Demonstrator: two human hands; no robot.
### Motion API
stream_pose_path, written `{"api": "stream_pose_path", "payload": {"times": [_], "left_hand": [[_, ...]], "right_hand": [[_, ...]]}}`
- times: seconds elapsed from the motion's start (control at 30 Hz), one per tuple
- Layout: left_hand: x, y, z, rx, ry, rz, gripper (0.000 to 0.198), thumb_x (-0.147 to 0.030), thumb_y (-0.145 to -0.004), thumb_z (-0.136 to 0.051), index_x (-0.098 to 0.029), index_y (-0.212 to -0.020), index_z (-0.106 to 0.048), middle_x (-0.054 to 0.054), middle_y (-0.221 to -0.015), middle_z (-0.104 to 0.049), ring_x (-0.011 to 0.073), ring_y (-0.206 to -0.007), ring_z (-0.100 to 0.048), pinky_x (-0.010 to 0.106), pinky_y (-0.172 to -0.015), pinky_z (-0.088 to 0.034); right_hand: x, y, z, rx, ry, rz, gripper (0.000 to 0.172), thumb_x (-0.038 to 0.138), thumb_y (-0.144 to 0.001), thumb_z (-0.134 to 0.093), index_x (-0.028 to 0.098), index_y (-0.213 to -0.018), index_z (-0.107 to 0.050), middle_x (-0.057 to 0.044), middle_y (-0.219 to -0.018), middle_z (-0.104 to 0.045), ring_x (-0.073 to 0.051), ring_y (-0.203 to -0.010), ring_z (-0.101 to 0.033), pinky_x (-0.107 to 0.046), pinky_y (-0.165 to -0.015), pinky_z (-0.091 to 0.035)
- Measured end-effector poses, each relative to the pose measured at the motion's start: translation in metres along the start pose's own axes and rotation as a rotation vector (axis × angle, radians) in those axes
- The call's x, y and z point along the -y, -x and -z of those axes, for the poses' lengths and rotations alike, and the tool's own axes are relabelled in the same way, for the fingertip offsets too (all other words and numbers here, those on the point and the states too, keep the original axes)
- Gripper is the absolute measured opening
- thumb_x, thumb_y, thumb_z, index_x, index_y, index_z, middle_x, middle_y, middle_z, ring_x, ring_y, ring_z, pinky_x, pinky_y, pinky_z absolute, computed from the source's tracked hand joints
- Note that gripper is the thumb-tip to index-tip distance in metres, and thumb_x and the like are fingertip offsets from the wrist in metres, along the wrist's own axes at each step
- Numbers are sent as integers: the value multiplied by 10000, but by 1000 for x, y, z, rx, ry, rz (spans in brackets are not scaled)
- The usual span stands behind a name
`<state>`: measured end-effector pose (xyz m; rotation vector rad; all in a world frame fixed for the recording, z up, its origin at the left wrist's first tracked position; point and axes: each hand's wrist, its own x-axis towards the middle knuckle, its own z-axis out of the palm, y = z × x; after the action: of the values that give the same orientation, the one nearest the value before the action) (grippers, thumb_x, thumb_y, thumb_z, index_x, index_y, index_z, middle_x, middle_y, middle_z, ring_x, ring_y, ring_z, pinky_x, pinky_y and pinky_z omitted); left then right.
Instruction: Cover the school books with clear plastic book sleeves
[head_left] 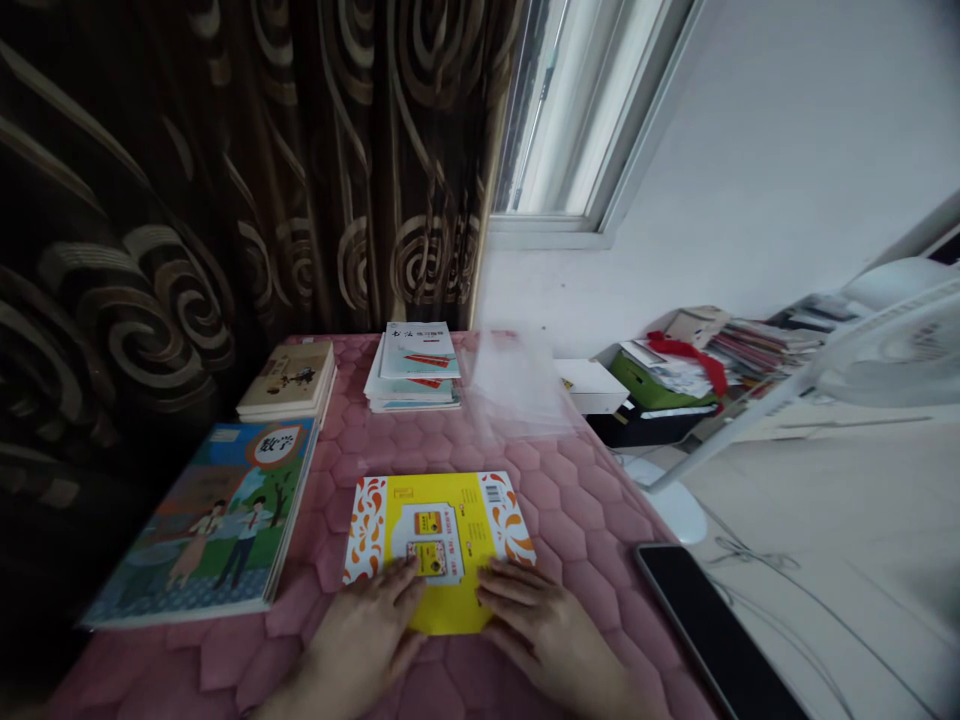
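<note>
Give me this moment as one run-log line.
left hand: on yellow booklet; right hand: on yellow booklet; booklet: on pink cover; far left: blue-covered book

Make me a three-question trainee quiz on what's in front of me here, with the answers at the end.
1. What colour is the middle panel of the booklet under the left hand and right hand?
2. True or false: the dark-screened device lies to the right of the right hand.
3. Which lies left of the left hand: A, the fan; B, the blue-and-green book; C, the window?

Key: 1, yellow; 2, true; 3, B.
</note>
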<state>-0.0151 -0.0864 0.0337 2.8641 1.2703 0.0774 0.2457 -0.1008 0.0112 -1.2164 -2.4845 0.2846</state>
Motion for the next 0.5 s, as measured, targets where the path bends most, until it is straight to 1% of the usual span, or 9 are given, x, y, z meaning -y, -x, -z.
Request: {"api": "stream_pose_path", "payload": {"times": [0.13, 0.27, 0.4, 0.5], "left_hand": [[0, 1, -1, -6, 13, -1, 398, -224, -849, -598, -172, -1244, -614, 118, -1349, -597, 261, -1156, -631, 397, -918, -563], [-1, 0, 0, 25, 22, 0, 397, -216, -868, -577, -163, -1260, -603, 133, -1363, -581, 290, -1174, -617, 437, -910, -568], [2, -2, 5, 97, 35, -19, 346, -170, -889, -552, -171, -1226, -627, 127, -1365, -581, 302, -1183, -609, 456, -909, -571], [6, -2, 5, 128, 58, -34, 309, -158, -910, -530, -189, -1195, -647, 108, -1348, -600, 291, -1169, -620, 444, -906, -576]], "right_hand": [[-2, 2, -2, 15, 44, 55, 330, 319, -918, -595, 211, -1223, -658, -51, -1236, -679, -208, -1209, -587, -385, -1066, -470], [-3, 1, -3, -13, 27, 58, 310, 315, -932, -573, 202, -1203, -672, -48, -1203, -697, -204, -1202, -591, -375, -1079, -458], [-1, -5, 9, 73, -32, 86, 311, 275, -959, -519, 217, -1231, -657, -36, -1199, -699, -182, -1178, -609, -348, -1073, -461], [1, -9, 17, 49, -82, 76, 303, 253, -953, -513, 238, -1210, -672, -22, -1161, -717, -181, -1142, -631, -340, -1049, -479]]}}
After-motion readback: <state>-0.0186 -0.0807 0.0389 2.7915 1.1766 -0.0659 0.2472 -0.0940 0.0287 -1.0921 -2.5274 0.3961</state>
